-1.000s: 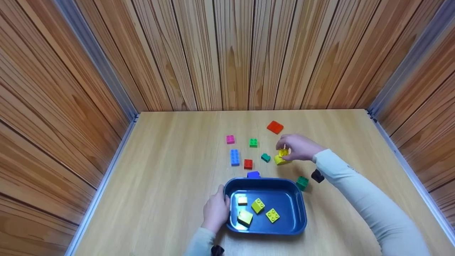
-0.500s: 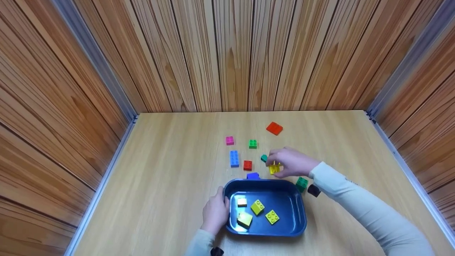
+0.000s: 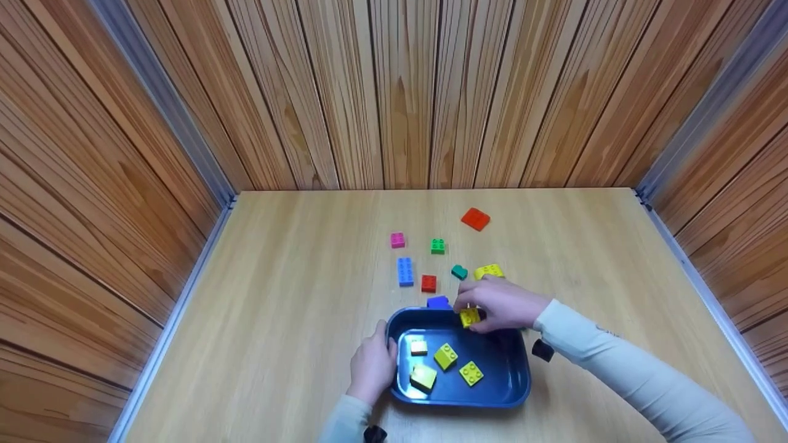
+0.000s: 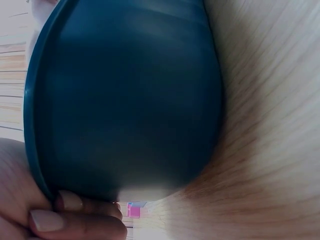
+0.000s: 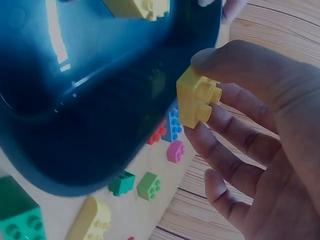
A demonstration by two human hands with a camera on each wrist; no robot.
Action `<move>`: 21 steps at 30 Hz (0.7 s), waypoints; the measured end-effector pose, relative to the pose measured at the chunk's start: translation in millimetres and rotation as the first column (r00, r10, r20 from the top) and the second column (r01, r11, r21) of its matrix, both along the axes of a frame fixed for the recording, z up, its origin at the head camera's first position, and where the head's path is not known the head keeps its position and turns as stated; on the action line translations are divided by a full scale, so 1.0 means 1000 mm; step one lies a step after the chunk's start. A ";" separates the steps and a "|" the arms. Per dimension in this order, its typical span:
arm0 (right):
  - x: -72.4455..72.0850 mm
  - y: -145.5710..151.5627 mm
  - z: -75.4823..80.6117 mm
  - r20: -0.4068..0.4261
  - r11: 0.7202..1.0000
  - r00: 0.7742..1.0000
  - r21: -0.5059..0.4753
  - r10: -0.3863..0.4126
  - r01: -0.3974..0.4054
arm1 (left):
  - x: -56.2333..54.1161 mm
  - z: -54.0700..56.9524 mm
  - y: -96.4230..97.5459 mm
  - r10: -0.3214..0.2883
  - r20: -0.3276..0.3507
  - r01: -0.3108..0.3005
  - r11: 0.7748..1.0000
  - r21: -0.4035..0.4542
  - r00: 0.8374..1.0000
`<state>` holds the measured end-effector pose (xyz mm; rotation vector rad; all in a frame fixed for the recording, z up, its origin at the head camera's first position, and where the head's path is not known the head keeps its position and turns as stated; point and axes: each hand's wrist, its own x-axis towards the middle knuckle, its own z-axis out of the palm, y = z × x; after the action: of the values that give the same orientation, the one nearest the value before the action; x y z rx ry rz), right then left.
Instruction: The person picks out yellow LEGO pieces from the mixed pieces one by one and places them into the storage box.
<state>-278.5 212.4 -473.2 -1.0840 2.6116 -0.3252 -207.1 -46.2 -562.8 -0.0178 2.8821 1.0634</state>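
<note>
Between thumb and fingers, my right hand (image 3: pixel 502 304) pinches a yellow toy brick (image 3: pixel 470 317) over the far rim of the dark blue tray (image 3: pixel 523 375). In the right wrist view the yellow brick (image 5: pixel 192 97) shows its studs, with the thumb on one side and fingertips on the other. My left hand (image 3: pixel 373 366) grips the tray's left rim. Its fingers (image 4: pixel 80 225) curl over the edge in the left wrist view. Inside the tray lie several yellow bricks, among them one tilted brick (image 3: pixel 446 356) and one with studs up (image 3: pixel 471 373).
Behind the tray lie a purple brick (image 3: pixel 438 302), a red brick (image 3: pixel 429 283), a blue brick (image 3: pixel 405 272), a pink brick (image 3: pixel 398 240), a light green brick (image 3: pixel 438 246), a small teal brick (image 3: pixel 459 272), a yellow brick (image 3: pixel 489 271) and an orange-red plate (image 3: pixel 476 219). A green brick (image 5: pixel 22 212) sits near the tray.
My right hand has lifted the yellow brick off the spot by another yellow brick and carried it towards me, to the tray's far rim. The left hand stays on the tray.
</note>
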 end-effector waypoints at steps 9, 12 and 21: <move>0.007 -0.002 -0.020 0.082 0.998 0.995 0.002 0.061 -0.061 | -0.001 0.002 0.001 0.014 0.078 -0.016 1.000 0.019 0.997; 0.010 -0.004 -0.025 0.068 0.996 0.995 0.028 0.077 -0.079 | 0.000 0.001 0.001 0.011 0.085 -0.013 0.999 0.030 0.996; 0.018 -0.009 -0.037 0.031 0.986 0.990 0.094 0.138 -0.141 | 0.000 0.001 0.001 0.022 0.074 -0.024 0.999 0.026 0.997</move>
<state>-260.1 202.9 -510.6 -1.2135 2.4858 -0.1788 -206.7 -44.9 -561.7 -0.0878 2.8082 1.0819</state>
